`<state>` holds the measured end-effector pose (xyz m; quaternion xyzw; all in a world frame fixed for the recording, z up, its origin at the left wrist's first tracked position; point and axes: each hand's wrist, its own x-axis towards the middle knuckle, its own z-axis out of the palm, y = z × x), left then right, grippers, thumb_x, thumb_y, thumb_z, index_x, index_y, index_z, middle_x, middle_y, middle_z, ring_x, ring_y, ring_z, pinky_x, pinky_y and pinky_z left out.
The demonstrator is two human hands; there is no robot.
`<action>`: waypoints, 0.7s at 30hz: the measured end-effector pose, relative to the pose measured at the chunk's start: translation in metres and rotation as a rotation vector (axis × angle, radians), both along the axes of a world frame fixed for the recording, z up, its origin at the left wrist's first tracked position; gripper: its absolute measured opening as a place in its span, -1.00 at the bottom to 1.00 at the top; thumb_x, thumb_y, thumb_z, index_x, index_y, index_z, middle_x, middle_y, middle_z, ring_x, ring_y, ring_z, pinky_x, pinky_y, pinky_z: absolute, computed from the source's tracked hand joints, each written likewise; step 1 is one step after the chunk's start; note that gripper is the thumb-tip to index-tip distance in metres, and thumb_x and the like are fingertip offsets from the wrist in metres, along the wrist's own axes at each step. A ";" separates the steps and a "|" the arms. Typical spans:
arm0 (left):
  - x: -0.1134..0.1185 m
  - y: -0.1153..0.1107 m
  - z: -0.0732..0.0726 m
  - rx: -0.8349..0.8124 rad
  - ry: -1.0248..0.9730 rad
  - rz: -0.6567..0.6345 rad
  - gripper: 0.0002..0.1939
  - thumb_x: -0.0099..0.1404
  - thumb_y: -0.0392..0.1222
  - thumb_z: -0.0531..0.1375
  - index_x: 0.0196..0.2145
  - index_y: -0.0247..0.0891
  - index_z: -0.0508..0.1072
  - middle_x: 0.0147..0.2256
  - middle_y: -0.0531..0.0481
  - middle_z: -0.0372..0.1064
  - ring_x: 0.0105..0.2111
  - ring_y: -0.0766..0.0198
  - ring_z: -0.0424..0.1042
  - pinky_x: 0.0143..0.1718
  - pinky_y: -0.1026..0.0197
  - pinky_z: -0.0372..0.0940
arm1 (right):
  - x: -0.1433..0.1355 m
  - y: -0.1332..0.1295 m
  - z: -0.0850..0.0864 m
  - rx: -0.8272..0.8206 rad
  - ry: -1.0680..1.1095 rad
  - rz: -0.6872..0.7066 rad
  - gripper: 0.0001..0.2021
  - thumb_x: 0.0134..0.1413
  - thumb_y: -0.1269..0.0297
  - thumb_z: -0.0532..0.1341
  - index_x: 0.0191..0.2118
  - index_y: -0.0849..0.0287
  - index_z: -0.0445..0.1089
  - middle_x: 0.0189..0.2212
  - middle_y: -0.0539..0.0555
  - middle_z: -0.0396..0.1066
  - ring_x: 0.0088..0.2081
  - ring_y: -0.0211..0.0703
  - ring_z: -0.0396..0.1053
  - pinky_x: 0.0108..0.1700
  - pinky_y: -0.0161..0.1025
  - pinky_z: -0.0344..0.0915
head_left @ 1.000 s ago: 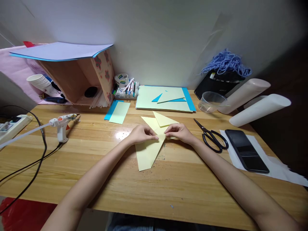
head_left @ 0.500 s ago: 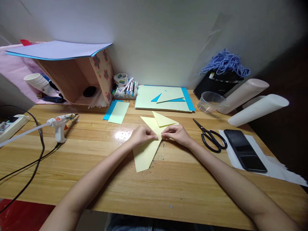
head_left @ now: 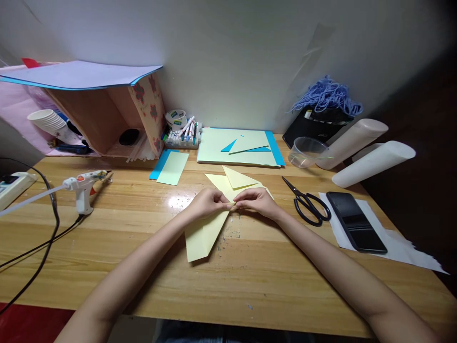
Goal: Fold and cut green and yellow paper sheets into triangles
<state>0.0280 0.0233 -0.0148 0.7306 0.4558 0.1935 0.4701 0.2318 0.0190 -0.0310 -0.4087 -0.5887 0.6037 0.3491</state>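
Observation:
A pale yellow folded paper (head_left: 207,236) is at the middle of the table, its lower end angled toward the front edge. My left hand (head_left: 210,204) pinches its edge between thumb and fingers. Close against it, my right hand (head_left: 255,200) pinches the same paper near its narrow part, fingertips almost touching those of the left. Just beyond the hands lies a yellow triangular piece (head_left: 238,178). Part of the paper is hidden under both hands.
Black scissors (head_left: 307,205) and a phone (head_left: 355,221) on white paper lie to the right. A glue gun (head_left: 84,190) stands at the left, its cable trailing forward. Behind are stacked sheets (head_left: 214,150), markers (head_left: 183,136), a clear bowl (head_left: 307,152) and a cardboard box (head_left: 148,114).
The paper's lower end has swung to the left and tilted. Both hands have come closer together, still pinching it. The whole view has shifted slightly.

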 end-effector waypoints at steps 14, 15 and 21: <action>0.000 0.000 0.009 0.017 0.025 -0.077 -0.69 0.10 0.04 0.19 -0.40 -0.27 0.53 -0.46 -0.01 0.46 -0.48 0.30 0.34 -0.51 0.33 0.09 | -0.001 -0.003 -0.001 0.186 -0.138 -0.015 -0.81 -0.10 0.17 0.26 -0.42 0.20 0.48 -0.47 0.07 0.47 -0.43 -0.18 0.40 -0.36 -0.25 0.36; 0.001 -0.002 0.011 0.054 0.066 -0.049 -0.69 0.09 0.05 0.19 -0.42 -0.26 0.52 -0.47 -0.01 0.45 -0.48 0.30 0.33 -0.52 0.33 0.07 | -0.001 -0.003 0.000 0.191 -0.133 -0.013 -0.80 -0.10 0.16 0.25 -0.41 0.20 0.48 -0.45 0.07 0.47 -0.41 -0.18 0.40 -0.34 -0.24 0.36; 0.006 -0.008 0.016 0.156 0.156 0.044 -0.72 0.12 0.02 0.16 -0.49 -0.25 0.49 -0.50 -0.01 0.42 -0.51 0.30 0.31 -0.53 0.31 0.05 | -0.004 -0.005 0.000 0.176 -0.072 0.002 -0.79 -0.08 0.15 0.25 -0.38 0.20 0.44 -0.43 0.07 0.46 -0.37 -0.17 0.41 -0.29 -0.23 0.34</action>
